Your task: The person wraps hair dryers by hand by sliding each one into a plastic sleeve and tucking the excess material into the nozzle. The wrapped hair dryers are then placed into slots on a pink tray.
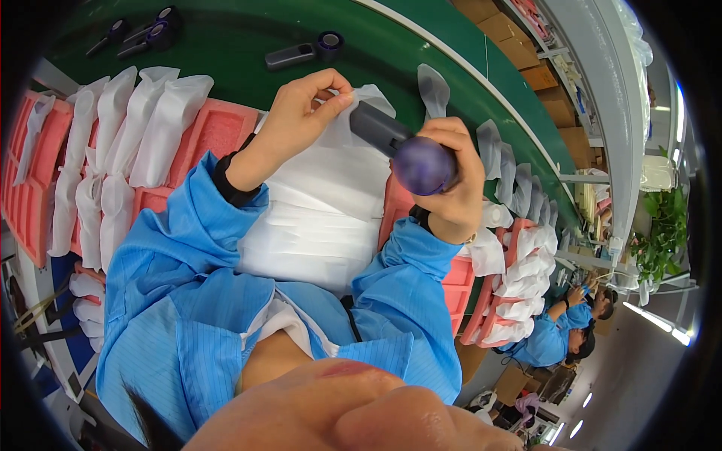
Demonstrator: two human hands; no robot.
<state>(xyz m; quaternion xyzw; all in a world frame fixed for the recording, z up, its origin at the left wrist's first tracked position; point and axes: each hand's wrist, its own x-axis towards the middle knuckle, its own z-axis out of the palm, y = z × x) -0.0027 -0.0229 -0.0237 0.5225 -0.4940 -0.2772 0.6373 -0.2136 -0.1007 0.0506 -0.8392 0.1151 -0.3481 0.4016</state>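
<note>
In my right hand [459, 177] is a dark grey hair dryer [380, 129] with a round purple head, its fingers wrapped round the head. The handle points up and left. My left hand [301, 113] pinches the edge of a thin white bag [374, 96] beside the handle's end. Whether that end is inside the bag, I cannot tell. Below both hands, close to my body, lies a stack of flat white bags [316, 233].
More hair dryers [292, 55] lie on the green belt [241, 45] ahead. Pink foam trays [226, 128] with white-wrapped items [169, 128] stand at left; similar trays [511, 278] are at right. Translucent bagged items [434, 90] line the belt's right side. Co-workers in blue [556, 331] are farther right.
</note>
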